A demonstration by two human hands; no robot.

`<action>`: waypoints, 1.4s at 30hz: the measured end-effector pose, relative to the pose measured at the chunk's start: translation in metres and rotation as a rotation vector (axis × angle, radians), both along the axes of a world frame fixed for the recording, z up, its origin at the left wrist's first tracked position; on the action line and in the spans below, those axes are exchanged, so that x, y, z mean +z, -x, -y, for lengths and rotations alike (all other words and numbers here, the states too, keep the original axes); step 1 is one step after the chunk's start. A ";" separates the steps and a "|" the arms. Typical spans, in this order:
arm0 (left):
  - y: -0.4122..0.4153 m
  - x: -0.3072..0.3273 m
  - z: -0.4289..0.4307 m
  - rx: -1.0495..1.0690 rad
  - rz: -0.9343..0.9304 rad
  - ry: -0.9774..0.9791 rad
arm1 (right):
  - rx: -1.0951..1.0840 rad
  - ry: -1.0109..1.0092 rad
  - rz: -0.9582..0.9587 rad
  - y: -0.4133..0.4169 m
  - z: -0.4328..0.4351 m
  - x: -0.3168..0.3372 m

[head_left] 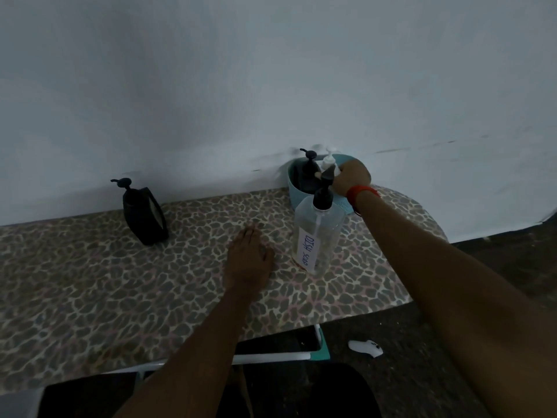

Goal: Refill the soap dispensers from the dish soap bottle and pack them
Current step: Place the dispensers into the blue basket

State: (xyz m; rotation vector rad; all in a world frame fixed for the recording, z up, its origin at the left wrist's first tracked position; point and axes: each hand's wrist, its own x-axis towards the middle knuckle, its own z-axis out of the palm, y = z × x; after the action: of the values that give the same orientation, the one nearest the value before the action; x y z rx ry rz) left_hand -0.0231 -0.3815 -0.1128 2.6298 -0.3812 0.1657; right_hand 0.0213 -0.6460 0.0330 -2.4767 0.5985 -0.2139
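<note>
Dispensers sit apart: black dispenser and white dispenser stand in the basket by the wall, and a spare dispenser stands well left on the board. Right hand curls at the white dispenser; whether it grips, I cannot tell. Left hand lies flat, empty. Best to seat it upright, minding the soap bottle, whose pump stands just in front.

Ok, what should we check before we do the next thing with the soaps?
1. Clear plastic dish soap bottle upright: ok.
2. Black square soap dispenser on the left packed: not ok, stands outside.
3. Round blue plastic basket holds black pump dispenser and white pump dispenser: ok.
4. Right hand, its grip at the basket: cannot tell.
5. Left hand free, flat on leopard-print table: ok.
</note>
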 end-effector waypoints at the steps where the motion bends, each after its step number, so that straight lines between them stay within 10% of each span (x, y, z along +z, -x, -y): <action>1: 0.000 0.001 0.000 0.000 0.003 0.003 | 0.018 0.020 -0.020 -0.002 0.002 0.000; 15: 0.001 0.003 0.000 0.012 -0.015 0.009 | -0.132 -0.195 0.381 -0.034 0.001 -0.004; 20: 0.000 0.004 0.001 0.017 -0.027 0.016 | 0.031 0.249 0.106 -0.053 0.013 0.017; 29: -0.001 0.001 0.001 0.013 -0.020 0.007 | 0.154 0.322 -0.025 -0.051 0.020 0.046; 42: -0.001 0.002 0.001 0.022 -0.045 -0.009 | 0.114 -0.096 0.152 -0.055 0.019 0.026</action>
State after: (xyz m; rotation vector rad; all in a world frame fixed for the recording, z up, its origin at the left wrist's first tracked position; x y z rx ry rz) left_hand -0.0224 -0.3824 -0.1105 2.6423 -0.3390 0.1118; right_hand 0.0766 -0.6648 0.0587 -2.3679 0.3938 -0.3178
